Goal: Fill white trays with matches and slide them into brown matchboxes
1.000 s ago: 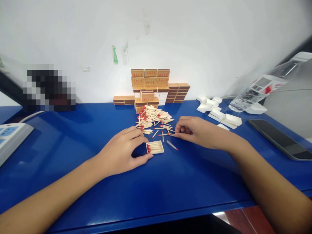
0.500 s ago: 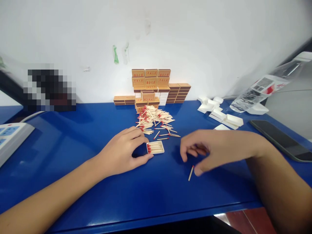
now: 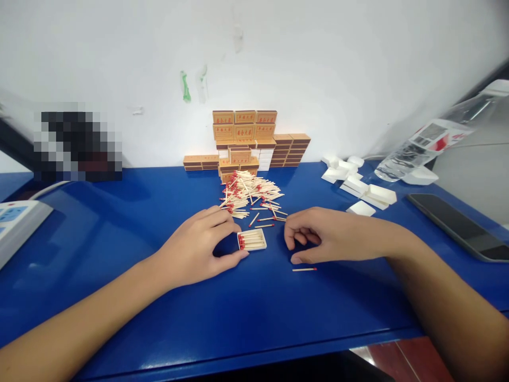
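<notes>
A small white matchbox tray (image 3: 263, 245), partly filled with red-headed matches, lies on the blue table. My left hand (image 3: 199, 246) grips its left end, index finger at the far corner and thumb at the near one. To the right of the tray is my right hand (image 3: 318, 233), its fingers curled, thumb apart from them, and nothing visible in it. Just below that thumb one loose match (image 3: 304, 269) lies sideways on the table, head to the right. Behind the tray spreads a heap of matches (image 3: 250, 191), with several strays at its near side.
Stacked orange matchboxes (image 3: 244, 131) stand against the wall. White trays (image 3: 368, 193), a tilted clear bottle (image 3: 421, 148) and a dark phone (image 3: 457, 225) are on the right. A white device (image 3: 24, 228) sits at the left edge.
My right hand has moved left, towards the tray. The loose match, which stood at a steep slant near the thumb, now lies level on the table. My left hand stays on the tray.
</notes>
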`<state>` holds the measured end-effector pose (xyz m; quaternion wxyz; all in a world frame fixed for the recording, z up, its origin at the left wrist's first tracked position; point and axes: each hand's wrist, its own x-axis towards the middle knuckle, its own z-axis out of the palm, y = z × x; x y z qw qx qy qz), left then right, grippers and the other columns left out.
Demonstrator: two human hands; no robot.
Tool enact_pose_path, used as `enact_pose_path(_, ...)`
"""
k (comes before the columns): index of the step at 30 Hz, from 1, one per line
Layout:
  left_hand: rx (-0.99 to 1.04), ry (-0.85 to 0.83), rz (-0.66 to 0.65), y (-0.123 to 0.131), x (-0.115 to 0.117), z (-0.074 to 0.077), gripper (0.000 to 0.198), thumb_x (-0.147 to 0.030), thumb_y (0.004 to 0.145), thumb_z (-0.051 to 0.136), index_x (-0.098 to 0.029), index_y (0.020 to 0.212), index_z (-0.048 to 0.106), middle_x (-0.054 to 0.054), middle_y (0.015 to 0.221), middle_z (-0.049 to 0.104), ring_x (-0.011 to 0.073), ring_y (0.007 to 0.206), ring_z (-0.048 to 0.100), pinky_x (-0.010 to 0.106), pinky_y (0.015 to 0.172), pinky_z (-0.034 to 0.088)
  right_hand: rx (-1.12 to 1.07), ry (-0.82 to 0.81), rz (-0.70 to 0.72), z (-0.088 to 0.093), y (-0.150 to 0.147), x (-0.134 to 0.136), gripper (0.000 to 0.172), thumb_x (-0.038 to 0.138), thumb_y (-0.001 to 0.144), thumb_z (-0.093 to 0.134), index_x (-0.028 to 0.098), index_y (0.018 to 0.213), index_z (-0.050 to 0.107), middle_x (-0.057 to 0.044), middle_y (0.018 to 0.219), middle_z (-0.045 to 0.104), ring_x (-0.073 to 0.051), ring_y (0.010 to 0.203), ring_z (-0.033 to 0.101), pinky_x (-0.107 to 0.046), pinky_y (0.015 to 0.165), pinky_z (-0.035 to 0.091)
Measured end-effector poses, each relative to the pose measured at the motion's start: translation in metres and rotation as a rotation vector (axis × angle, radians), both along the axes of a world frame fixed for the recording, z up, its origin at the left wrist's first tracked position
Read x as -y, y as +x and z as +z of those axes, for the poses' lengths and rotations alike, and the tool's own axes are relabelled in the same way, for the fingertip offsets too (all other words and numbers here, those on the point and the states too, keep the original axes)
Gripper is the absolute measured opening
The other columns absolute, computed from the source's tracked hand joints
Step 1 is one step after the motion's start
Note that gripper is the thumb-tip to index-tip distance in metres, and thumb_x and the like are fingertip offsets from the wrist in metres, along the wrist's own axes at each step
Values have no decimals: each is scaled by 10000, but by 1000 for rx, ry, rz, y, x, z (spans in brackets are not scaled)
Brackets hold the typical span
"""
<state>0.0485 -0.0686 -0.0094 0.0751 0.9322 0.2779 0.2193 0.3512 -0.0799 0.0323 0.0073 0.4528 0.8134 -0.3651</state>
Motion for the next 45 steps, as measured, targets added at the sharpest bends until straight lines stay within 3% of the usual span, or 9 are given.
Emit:
enact_pose_path(6,-4,1,9,0,0,-1,287,-408,958,706,-152,1084,733,97,1001,696,263,964,645,444,901,552,1,-107,89,2,-6,2,276,491,807,831,235,883,761,8,843,633,-145,741,561,-274,630,432)
enact_pose_path(11,-5,-9,11,0,0,-1,276,-396,954,712,-150,1077,732,95,992,690,266,970,643,438,892,552,24,-114,109,5,-4,5,204,422,875,766,221,845,760,5,800,624,-140,709,552,-279,621,413)
enact_pose_path(15,-11,-14,11,0,1,1,280,-400,959,703,-157,1095,732,97,1006,693,266,976,644,436,893,552,-62,-59,18,5,-1,2,265,466,907,708,206,857,706,-2,806,639,-134,680,522,-281,615,403)
enact_pose_path(21,-15,-12,10,0,0,1,272,-405,961,698,-168,1089,729,95,996,699,262,963,648,437,899,555,-215,150,-165,-2,1,-12,301,511,913,677,210,899,693,7,751,617,-140,667,492,-292,618,387)
enact_pose_path(27,-4,2,5,0,0,-1,265,-397,957,708,-167,1086,727,92,996,705,259,966,653,432,904,554,-322,252,-231,-11,2,-19,357,459,937,650,214,1194,694,-27,869,693,-161,726,577,-310,659,446)
enact_pose_path(32,6,12,-7,-1,1,0,264,-387,951,717,-155,1077,728,88,973,696,256,949,654,429,893,554,-334,323,-343,-13,2,-22,321,501,894,701,189,960,741,-36,787,703,-151,665,567,-313,629,453)
enact_pose_path(36,4,7,-7,0,1,0,265,-391,955,713,-159,1084,727,90,982,696,254,953,652,429,900,553,-358,283,-410,-15,2,-26,328,515,833,754,193,889,729,-42,785,720,-167,697,602,-334,678,488)
enact_pose_path(40,-4,2,-1,-1,1,-1,266,-391,958,710,-160,1089,725,93,992,701,259,967,646,433,903,552,-300,244,-396,-17,5,-29,305,500,835,735,197,870,738,-49,811,732,-175,719,615,-339,689,481)
enact_pose_path(45,-8,6,1,0,0,0,269,-395,957,708,-161,1091,721,95,996,697,259,961,646,431,892,554,-138,240,-319,-19,12,-29,281,474,859,706,206,911,774,-10,734,678,-148,640,512,-312,616,399)
